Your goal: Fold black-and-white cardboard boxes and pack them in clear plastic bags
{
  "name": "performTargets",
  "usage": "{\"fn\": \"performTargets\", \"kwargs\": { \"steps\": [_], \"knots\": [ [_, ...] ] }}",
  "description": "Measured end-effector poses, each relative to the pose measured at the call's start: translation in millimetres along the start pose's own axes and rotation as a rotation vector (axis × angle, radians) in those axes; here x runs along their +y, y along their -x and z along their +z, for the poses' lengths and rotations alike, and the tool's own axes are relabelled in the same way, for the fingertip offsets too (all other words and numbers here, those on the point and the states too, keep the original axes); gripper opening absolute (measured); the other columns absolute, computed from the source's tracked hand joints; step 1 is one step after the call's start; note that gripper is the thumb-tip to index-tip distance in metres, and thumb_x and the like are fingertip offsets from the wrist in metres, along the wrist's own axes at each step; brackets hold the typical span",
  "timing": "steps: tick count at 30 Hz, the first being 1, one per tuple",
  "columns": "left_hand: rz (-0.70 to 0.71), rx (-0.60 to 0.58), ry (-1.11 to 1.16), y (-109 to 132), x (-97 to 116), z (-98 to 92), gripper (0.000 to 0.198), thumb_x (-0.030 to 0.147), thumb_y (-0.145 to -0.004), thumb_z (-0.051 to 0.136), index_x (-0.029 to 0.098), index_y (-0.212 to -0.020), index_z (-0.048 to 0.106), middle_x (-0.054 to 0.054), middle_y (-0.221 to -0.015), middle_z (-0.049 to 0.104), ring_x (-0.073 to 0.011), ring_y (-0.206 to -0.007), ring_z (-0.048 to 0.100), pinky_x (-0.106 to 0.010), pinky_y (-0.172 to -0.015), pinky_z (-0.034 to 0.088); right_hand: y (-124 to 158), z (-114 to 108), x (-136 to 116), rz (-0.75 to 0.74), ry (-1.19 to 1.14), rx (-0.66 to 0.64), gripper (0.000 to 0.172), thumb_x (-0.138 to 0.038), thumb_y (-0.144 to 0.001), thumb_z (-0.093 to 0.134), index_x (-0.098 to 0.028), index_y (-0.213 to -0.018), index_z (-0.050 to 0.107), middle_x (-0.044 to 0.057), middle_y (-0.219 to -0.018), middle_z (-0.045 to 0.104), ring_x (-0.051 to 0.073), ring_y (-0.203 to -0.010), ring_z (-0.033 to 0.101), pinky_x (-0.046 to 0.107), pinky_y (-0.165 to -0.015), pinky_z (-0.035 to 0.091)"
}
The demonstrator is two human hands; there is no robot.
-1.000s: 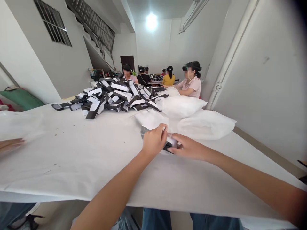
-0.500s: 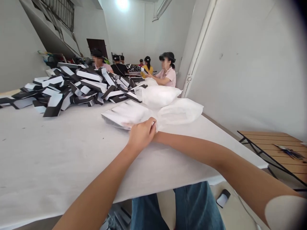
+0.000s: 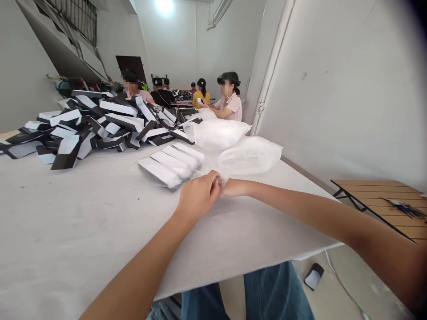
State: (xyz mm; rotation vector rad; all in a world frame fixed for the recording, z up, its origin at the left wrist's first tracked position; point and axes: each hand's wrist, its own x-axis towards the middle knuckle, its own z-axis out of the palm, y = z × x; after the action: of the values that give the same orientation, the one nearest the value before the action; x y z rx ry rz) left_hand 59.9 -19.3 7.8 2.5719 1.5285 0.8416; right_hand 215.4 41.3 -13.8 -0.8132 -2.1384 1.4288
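My left hand (image 3: 198, 198) is closed, pinching the near end of a clear plastic bag (image 3: 171, 163) that lies flat on the white table (image 3: 83, 209). Inside the bag are three white flat boxes side by side. My right hand (image 3: 231, 189) meets the left at the same bag end; its fingers are mostly hidden behind the left hand and look closed on the plastic.
A big heap of black and white flat boxes (image 3: 90, 124) covers the far left of the table. Two puffy white plastic bags (image 3: 248, 153) lie at the far right. Several people sit at the far end. A wooden slatted table (image 3: 383, 200) stands on the right.
The bag has been drawn taut and flat, so the boxes inside now show clearly. Both hands slid slightly toward me and to the right while gripping its end.
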Motion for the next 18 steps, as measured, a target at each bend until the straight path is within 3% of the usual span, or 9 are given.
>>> {"fn": "performTargets", "kwargs": {
  "steps": [3,6,8,10,13,15,18],
  "knots": [
    [-0.002,-0.047,0.020,0,-6,6.5,0.034,0.029,-0.095,0.038,0.029,-0.122,0.059,0.001,-0.076,0.069,-0.0180,-0.063,0.061,-0.027,-0.053,0.036,18,-22,-6,0.006,-0.016,-0.058,0.013,-0.025,-0.082,0.062,-0.017,-0.089,0.071,0.003,-0.086,0.070,0.015,-0.076,0.065,0.030,-0.073,0.053],
    [-0.029,-0.081,0.160,-1,-13,19.2,0.048,0.027,-0.089,0.046,0.030,-0.137,0.049,-0.004,-0.094,0.069,-0.0231,-0.087,0.063,-0.031,-0.068,0.046,29,-36,-1,-0.005,-0.025,0.146,0.019,-0.025,-0.083,0.057,-0.017,-0.092,0.071,0.004,-0.089,0.071,0.014,-0.076,0.065,0.029,-0.075,0.051],
    [-0.110,-0.151,0.510,-4,-15,26.2,0.057,0.029,-0.086,0.051,0.028,-0.143,0.042,-0.008,-0.117,0.065,-0.0258,-0.106,0.060,-0.037,-0.083,0.048,32,-41,7,-0.015,-0.081,0.276,0.022,-0.025,-0.082,0.055,-0.018,-0.096,0.070,0.005,-0.093,0.071,0.015,-0.079,0.064,0.029,-0.074,0.052],
    [-0.213,-0.248,1.051,-8,-16,28.0,0.061,0.036,-0.089,0.048,0.027,-0.148,0.034,-0.010,-0.135,0.056,-0.0265,-0.119,0.055,-0.041,-0.095,0.045,32,-42,17,-0.035,-0.136,0.344,0.025,-0.023,-0.080,0.056,-0.020,-0.102,0.069,0.005,-0.103,0.069,0.017,-0.089,0.064,0.031,-0.076,0.052],
    [-0.298,-0.275,1.703,-14,-16,20.9,0.058,0.042,-0.094,0.037,0.029,-0.150,0.028,-0.007,-0.147,0.046,-0.0241,-0.133,0.045,-0.043,-0.109,0.036,33,-41,22,-0.089,-0.172,0.474,0.029,-0.023,-0.081,0.057,-0.023,-0.108,0.066,0.004,-0.117,0.065,0.019,-0.103,0.061,0.035,-0.085,0.052],
    [-0.312,-0.245,1.871,-16,-16,13.7,0.055,0.042,-0.095,0.035,0.028,-0.148,0.033,-0.003,-0.151,0.042,-0.0210,-0.140,0.036,-0.038,-0.114,0.029,37,-38,17,-0.154,-0.198,0.618,0.027,-0.025,-0.086,0.052,-0.024,-0.109,0.065,0.004,-0.120,0.063,0.018,-0.105,0.060,0.037,-0.089,0.050],
    [-0.312,-0.254,1.931,-17,-15,6.2,0.051,0.042,-0.097,0.032,0.026,-0.145,0.040,0.000,-0.153,0.037,-0.0187,-0.144,0.027,-0.034,-0.117,0.024,47,-30,0,-0.277,-0.240,0.773,0.024,-0.025,-0.091,0.045,-0.023,-0.103,0.066,0.005,-0.115,0.063,0.018,-0.106,0.059,0.037,-0.094,0.049]
  ]
}}
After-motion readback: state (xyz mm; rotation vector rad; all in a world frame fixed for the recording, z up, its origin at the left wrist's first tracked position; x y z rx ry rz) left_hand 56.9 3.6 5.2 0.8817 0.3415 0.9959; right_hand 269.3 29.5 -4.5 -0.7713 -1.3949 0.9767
